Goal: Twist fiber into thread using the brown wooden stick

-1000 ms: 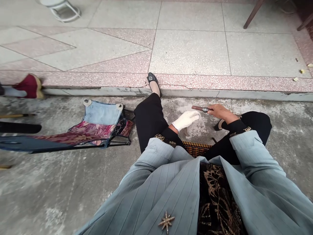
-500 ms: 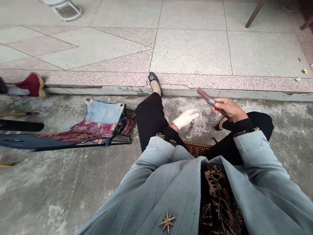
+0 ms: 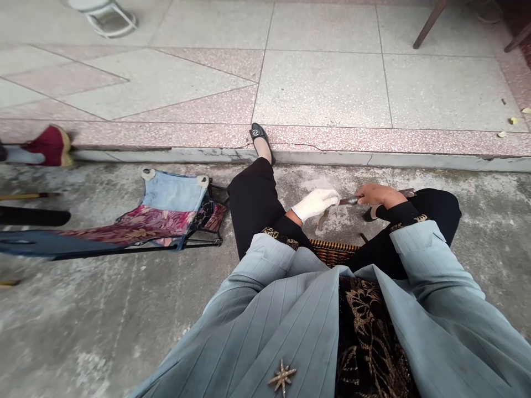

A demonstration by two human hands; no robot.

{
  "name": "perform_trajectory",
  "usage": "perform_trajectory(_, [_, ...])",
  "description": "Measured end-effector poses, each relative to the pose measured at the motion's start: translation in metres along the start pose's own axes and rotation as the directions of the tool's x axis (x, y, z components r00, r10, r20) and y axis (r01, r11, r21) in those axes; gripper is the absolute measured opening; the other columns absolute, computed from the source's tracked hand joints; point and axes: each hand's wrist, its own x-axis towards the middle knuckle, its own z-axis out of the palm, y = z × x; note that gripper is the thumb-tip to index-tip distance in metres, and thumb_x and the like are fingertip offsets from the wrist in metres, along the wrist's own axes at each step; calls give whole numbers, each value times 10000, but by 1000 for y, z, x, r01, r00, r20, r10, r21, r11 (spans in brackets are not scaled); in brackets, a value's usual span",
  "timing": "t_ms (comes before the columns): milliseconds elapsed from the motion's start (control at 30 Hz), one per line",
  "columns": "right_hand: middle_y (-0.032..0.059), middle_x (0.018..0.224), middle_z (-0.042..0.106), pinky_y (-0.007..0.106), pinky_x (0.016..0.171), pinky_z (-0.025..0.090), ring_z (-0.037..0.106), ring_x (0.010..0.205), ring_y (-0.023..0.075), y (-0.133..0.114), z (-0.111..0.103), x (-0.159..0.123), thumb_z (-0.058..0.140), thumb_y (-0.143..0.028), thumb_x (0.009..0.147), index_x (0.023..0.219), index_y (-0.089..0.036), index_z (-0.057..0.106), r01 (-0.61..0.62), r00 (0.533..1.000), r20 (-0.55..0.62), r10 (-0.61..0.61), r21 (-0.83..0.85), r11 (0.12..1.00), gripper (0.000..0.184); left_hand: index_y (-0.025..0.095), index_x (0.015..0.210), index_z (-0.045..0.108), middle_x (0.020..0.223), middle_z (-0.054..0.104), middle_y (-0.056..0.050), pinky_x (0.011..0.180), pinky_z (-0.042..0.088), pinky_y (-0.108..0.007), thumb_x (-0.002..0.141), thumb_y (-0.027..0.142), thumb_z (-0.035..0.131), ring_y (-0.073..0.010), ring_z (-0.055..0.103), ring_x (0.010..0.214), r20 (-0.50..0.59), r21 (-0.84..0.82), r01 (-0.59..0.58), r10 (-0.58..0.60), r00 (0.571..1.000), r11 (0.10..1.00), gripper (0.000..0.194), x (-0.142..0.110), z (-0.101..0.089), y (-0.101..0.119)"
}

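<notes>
My left hand (image 3: 317,204) wears a white glove. Its fingers are closed, and a brownish, narrow piece (image 3: 322,220) pokes out beneath them; what it belongs to is hidden. My bare right hand (image 3: 379,196) grips a reddish-brown rod with a grey wire-like winding (image 3: 352,200). The rod lies nearly level, its tip close to the gloved fingers; whether it touches them I cannot tell. A flat greyish piece (image 3: 409,193) shows behind the right hand, perhaps the rod's other end. Between my legs is the edge of a woven wicker seat or basket (image 3: 335,251).
A low tiled step (image 3: 323,127) runs across in front, with my shoe (image 3: 259,132) against it. To the left stands a folding chair with flowered cloth (image 3: 145,218). Another person's red shoe (image 3: 52,146) is at far left. A white stool (image 3: 110,16) stands at the back.
My right hand has come down and turned the wire-wound rod from pointing up and left to nearly level, its tip now near the glove. The left hand has barely moved.
</notes>
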Motion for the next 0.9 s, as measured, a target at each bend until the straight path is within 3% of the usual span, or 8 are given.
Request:
perform_trajectory(100, [41, 690, 640, 279, 552, 386, 527, 543, 130, -1, 0, -8, 723, -365, 764, 876, -158, 744, 117, 929, 318, -188, 228, 967, 236, 160, 938, 675, 900, 678, -27, 795, 442, -262, 910, 402, 463, -175, 603, 839, -66, -20, -5, 3, 998, 1000, 323, 2, 1, -7])
perform_trajectory(167, [25, 733, 640, 267, 566, 401, 528, 571, 117, -4, -3, -17, 749, -419, 738, 1036, -152, 741, 200, 852, 372, -368, 419, 886, 400, 148, 941, 670, 914, 680, -37, 817, 453, -271, 902, 408, 485, -179, 609, 863, -92, -101, -18, 8, 996, 995, 321, 3, 2, -9])
perform_trajectory(233, [11, 766, 635, 259, 593, 409, 524, 601, 103, -8, -6, -26, 747, -433, 747, 1129, -150, 712, 288, 834, 235, -500, 587, 757, 477, 132, 939, 666, 905, 685, -56, 795, 466, -275, 897, 396, 501, -178, 611, 843, -109, -201, -2, -20, 994, 980, 314, 4, 4, -9])
perform_trajectory(300, [4, 762, 626, 256, 606, 411, 514, 610, 97, -11, -10, -33, 749, -430, 752, 1084, -142, 710, 394, 856, -42, -516, 698, 597, 442, 122, 932, 661, 830, 672, -56, 712, 466, -265, 907, 395, 491, -163, 594, 750, -106, -254, 43, -72, 992, 966, 323, 4, 4, -7])
perform_trajectory(433, [12, 746, 599, 245, 560, 390, 502, 606, 105, -9, -12, -27, 749, -461, 739, 893, -154, 668, 532, 847, -488, -211, 759, 376, 353, 146, 914, 654, 748, 612, -10, 606, 398, -234, 918, 403, 456, -123, 511, 627, -46, -168, 67, -76, 996, 983, 325, 3, 1, -1])
perform_trajectory(533, [10, 699, 575, 239, 504, 341, 466, 551, 97, -1, -8, -11, 754, -460, 704, 783, -162, 614, 460, 868, -494, -42, 770, 443, 339, 161, 896, 652, 786, 610, -4, 643, 390, -232, 906, 378, 450, -132, 521, 690, -23, -80, 12, -14, 1000, 997, 297, 1, -2, 3])
perform_trajectory(733, [10, 695, 578, 247, 499, 339, 463, 541, 105, 8, -7, 0, 666, -471, 737, 795, -171, 594, 388, 877, -480, -6, 702, 597, 314, 157, 899, 646, 737, 586, 5, 665, 384, -236, 910, 372, 427, -135, 513, 690, -13, -61, 7, -8, 1000, 998, 307, 1, -1, 1])
perform_trajectory(900, [11, 665, 593, 260, 546, 363, 496, 550, 120, 5, -7, 1, 595, -337, 820, 842, -168, 663, 153, 897, -442, 17, 346, 926, 183, 156, 921, 655, 836, 639, -7, 731, 405, -237, 926, 415, 423, -139, 549, 747, 22, -60, -48, 49, 999, 997, 348, -1, -1, -2])
